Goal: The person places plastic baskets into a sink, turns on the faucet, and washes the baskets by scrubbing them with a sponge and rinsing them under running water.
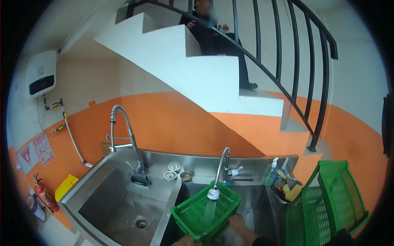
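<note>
Green basket: a slotted rectangular green basket (193,211), set at an angle inside the right-hand sink (258,205), directly under the running tap.
Water: a thin stream (209,211) falls from the white nozzle (213,194) of a curved metal tap (225,158) into the basket.
Left hand: the left hand (187,241) is at the basket's nearest corner, partly cut off by the bottom edge of the view.
Right hand: the right hand (239,224) is against the basket's near right side, its dark sleeve (264,241) below.
Fingers: mostly hidden on both hands (I cannot tell how tightly they close on the basket).
Sink ledge: pale round pieces (170,176) and a metal strainer cup (186,176) sit between the taps; a clear pump bottle (269,174) stands at the right end.
Beside the sink: a container of cleaning things with a yellow sponge (293,193), then more green baskets (338,192).
Left sink: a bare steel basin (115,209) with a round drain and a tall spring-necked tap (130,139).
Stairs: above, a person (217,39) in dark clothes sits on white steps (164,53) behind a black railing (278,45).
</note>
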### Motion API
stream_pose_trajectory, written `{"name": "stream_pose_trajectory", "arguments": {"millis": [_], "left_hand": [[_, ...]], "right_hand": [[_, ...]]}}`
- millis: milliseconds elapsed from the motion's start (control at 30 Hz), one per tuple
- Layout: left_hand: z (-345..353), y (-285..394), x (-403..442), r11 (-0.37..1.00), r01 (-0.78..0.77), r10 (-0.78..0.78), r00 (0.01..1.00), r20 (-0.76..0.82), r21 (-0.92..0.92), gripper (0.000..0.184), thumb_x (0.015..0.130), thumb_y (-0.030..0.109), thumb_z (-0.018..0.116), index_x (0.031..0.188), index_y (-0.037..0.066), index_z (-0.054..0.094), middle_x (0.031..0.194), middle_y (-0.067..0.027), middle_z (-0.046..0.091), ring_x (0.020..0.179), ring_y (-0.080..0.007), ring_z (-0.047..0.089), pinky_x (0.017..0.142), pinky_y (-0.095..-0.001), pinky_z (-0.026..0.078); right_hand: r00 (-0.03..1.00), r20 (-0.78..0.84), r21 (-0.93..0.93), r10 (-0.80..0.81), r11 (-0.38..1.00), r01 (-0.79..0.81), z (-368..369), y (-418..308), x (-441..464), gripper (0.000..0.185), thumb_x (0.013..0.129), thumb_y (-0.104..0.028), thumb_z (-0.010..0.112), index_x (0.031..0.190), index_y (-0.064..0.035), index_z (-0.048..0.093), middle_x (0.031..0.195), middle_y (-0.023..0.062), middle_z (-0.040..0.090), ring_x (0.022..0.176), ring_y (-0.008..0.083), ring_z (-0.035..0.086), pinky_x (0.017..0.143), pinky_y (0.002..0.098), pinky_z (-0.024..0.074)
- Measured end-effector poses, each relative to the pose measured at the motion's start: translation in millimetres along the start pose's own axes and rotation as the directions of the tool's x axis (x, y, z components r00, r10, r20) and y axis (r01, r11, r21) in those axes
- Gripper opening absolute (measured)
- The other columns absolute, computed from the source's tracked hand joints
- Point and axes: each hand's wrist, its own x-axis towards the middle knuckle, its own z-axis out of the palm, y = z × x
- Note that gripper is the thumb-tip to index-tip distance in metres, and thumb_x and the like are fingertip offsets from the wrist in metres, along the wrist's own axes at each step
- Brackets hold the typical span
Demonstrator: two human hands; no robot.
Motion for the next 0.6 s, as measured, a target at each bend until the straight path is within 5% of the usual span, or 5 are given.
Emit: {"name": "stream_pose_trajectory", "arguments": {"millis": [100, 333, 400, 500, 600], "left_hand": [[-30, -16, 14, 0.945, -0.272, 0.303, 0.936, -0.176, 0.182, 0.038, 0.065, 0.017, 0.071, 0.1, 0.007, 0.057, 0.094, -0.0125, 0.06, 0.089, -0.0267, 0.057, 0.078, -0.0414, 0.045], [-43, -5, 21, 0.957, 0.291, -0.172, 0.592, -0.787, 0.01, 0.034, 0.081, 0.011, 0.056, 0.106, -0.005, 0.039, 0.102, -0.0288, 0.049, 0.095, -0.0448, 0.049, 0.079, -0.0464, 0.041], [-41, -17, 39, 0.853, 0.518, -0.382, 0.53, -0.757, -0.068, 0.03, 0.089, 0.018, 0.047, 0.105, -0.006, 0.038, 0.101, -0.0301, 0.049, 0.095, -0.0462, 0.049, 0.079, -0.0492, 0.04], [-55, -6, 65, 0.613, 0.759, -0.701, 0.392, -0.596, -0.222, 0.041, 0.093, 0.031, 0.037, 0.112, -0.005, 0.032, 0.1, -0.0297, 0.053, 0.093, -0.0428, 0.055, 0.077, -0.0484, 0.048], [-62, -4, 93, 0.466, 0.389, -0.878, 0.316, -0.36, -0.795, 0.038, 0.092, 0.022, 0.038, 0.115, -0.007, 0.027, 0.102, -0.0269, 0.051, 0.093, -0.0383, 0.057, 0.072, -0.0434, 0.052]], "right_hand": [[0.974, -0.218, 0.095, 0.055, 0.995, -0.035, -19, -6, -22, 0.021, 0.078, -0.011, 0.05, 0.092, -0.0101, 0.066, 0.082, 0.0134, 0.063, 0.074, 0.0295, 0.063, 0.069, 0.0388, 0.0517], [0.923, 0.348, 0.662, 0.166, 0.653, -0.368, -33, -31, -63, 0.016, 0.079, -0.01, 0.051, 0.08, -0.0002, 0.064, 0.075, 0.0134, 0.062, 0.068, 0.0296, 0.061, 0.063, 0.0385, 0.0489], [0.986, 0.025, 0.716, -0.167, 0.691, 0.099, -44, -39, -78, 0.015, 0.078, -0.012, 0.057, 0.086, -0.0009, 0.064, 0.069, 0.0165, 0.062, 0.066, 0.0293, 0.06, 0.069, 0.039, 0.0475], [0.847, 0.371, 0.643, -0.38, 0.763, 0.06, -92, -30, -94, 0.019, 0.077, -0.018, 0.055, 0.07, -0.0012, 0.061, 0.069, 0.0133, 0.061, 0.066, 0.0295, 0.059, 0.063, 0.0377, 0.0448], [0.91, 0.361, 0.405, -0.205, 0.913, 0.045, -66, 12, -113, 0.015, 0.074, -0.016, 0.055, 0.073, -0.0047, 0.064, 0.072, 0.0153, 0.062, 0.074, 0.0319, 0.06, 0.071, 0.0381, 0.0467]]}}
